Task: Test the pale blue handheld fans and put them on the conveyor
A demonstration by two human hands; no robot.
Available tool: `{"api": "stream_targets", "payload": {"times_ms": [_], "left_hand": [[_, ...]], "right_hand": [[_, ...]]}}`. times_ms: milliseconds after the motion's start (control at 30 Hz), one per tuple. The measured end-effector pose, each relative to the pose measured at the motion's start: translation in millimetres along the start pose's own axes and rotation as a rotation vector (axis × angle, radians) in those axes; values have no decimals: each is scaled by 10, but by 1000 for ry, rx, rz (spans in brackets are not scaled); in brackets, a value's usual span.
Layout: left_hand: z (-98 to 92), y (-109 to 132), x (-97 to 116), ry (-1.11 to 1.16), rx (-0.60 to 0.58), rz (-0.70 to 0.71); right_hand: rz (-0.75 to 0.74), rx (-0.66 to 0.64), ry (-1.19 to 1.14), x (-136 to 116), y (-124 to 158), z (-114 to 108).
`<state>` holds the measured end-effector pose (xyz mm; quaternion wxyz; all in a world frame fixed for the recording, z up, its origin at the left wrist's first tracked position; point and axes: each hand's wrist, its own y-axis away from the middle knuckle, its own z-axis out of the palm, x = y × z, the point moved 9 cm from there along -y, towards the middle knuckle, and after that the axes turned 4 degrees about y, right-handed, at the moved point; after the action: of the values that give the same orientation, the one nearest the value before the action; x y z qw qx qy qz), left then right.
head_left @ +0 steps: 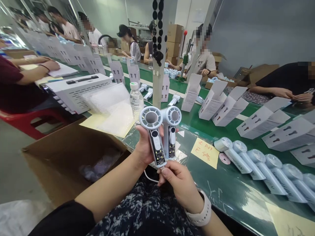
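My left hand (144, 146) is closed around the handles of two small white handheld fans (157, 131), held upright side by side with their round heads up. Their handle covers are off and circuit boards show. My right hand (178, 180) pinches at the bottom end of the fans, where a thin white cable (150, 177) hangs down. A pale watch band sits on my right wrist. Both hands hover over the near edge of the green conveyor table (221, 131).
A row of bagged fans (261, 165) lies right of my hands beside a yellow note (205, 152). Open white cartons (221, 103) stand along the belt. A water bottle (136, 100), a brown cardboard box (73, 154) at left, and several seated people surround the table.
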<state>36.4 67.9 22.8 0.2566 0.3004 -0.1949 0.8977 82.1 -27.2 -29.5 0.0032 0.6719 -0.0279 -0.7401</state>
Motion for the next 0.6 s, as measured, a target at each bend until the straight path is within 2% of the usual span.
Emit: {"api": "stream_targets", "payload": {"times_ms": [100,200,333,400,467,600], "left_hand": [[-7,12,-41,2,11,30],[-48,24,-42,-23,25,83],[-50,32,-49,16,22,48],[-66,37,-35,97,57,17],[-86,45,-4,164,96,4],[-81,75,44,142,103,2]], "right_hand": [[-28,108,-119,80,30,8],[1,100,-240,170,47,56],[-93,30,93,-11,69,58],[-212,40,242,-184,98,31],[-281,73,275,-289,117,-8],[-162,165,238,-174,79,-92]]}}
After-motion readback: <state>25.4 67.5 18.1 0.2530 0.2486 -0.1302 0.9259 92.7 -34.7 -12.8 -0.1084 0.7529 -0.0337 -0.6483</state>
